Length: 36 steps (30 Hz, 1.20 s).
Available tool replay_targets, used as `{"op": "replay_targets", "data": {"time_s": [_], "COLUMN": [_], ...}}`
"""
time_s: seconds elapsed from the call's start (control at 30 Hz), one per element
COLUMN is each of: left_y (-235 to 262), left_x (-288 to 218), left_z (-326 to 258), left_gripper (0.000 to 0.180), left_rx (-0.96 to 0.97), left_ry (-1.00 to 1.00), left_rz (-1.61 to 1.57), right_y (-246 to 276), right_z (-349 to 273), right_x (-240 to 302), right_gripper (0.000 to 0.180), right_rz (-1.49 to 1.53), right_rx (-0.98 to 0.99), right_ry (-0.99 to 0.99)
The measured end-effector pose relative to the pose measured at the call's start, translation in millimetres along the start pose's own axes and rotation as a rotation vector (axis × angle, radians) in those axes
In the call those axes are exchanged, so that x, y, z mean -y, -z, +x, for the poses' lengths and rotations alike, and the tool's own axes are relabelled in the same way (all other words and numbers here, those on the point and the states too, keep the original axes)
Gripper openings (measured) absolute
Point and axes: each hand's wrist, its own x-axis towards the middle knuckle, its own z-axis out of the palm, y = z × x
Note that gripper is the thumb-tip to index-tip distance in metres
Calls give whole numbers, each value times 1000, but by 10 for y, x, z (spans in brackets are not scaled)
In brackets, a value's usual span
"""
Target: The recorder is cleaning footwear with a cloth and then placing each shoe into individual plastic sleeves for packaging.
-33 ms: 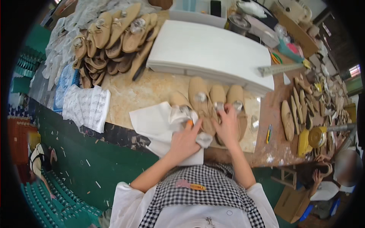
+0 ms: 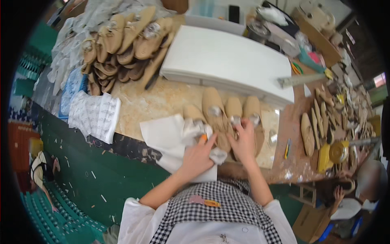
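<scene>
Several tan flat shoes (image 2: 212,99) stand side by side on the table before me, toes pointing away, with shiny clear stuffing in their openings. My left hand (image 2: 197,158) is at the leftmost shoe (image 2: 192,111), closed on crumpled white paper (image 2: 218,156) that shows on both sides of it. An orange cover (image 2: 203,139) sits on one of its fingertips. More white paper (image 2: 162,132) lies flat beside this hand and over the table edge. My right hand (image 2: 243,142) grips the opening of a shoe (image 2: 233,106) on the right; its fingertips are partly hidden.
Behind the shoes lies a large stack of white sheets (image 2: 227,53). A heap of tan shoes (image 2: 111,38) is at the far left, near folded printed paper (image 2: 94,116). A yellow cutter (image 2: 287,149) and more shoes (image 2: 307,134) lie right. Other people sit at both sides.
The whole view has shifted slightly, so the table appears a little lower. Both hands keep nearly the same places at the shoes.
</scene>
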Motion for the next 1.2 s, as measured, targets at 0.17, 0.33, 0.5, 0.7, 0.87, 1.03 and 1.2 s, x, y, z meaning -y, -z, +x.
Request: {"op": "replay_targets", "data": {"time_s": [0.17,0.33,0.5,0.7,0.87,1.03,1.2], "left_y": [589,1956,3367,3316,2610,2515,1999], "left_x": [203,464,1221,1215,537,466,174], "left_z": [-232,-201,710,593,821,921,1477], "left_gripper": [70,69,63,64,62,70,45], "left_rx": [-249,-647,-953,-1149,-1154,-508,40], "left_ry": [-171,-132,-10,-43,-374,-647,-538], "left_rz": [-68,230,322,73,-55,-265,-524], "right_y": [237,74,-307,-74,87,645,1334], "right_z": [177,1453,3118,2615,1936,1704,1379], "right_x": [614,1794,2922,3038,2434,1604,701], "right_gripper": [28,31,37,46,55,52,47], "right_rz": [134,282,192,651,957,945,1066], "right_rx": [-97,-181,-228,409,568,389,273], "right_ry": [46,435,676,701,439,135,2]}}
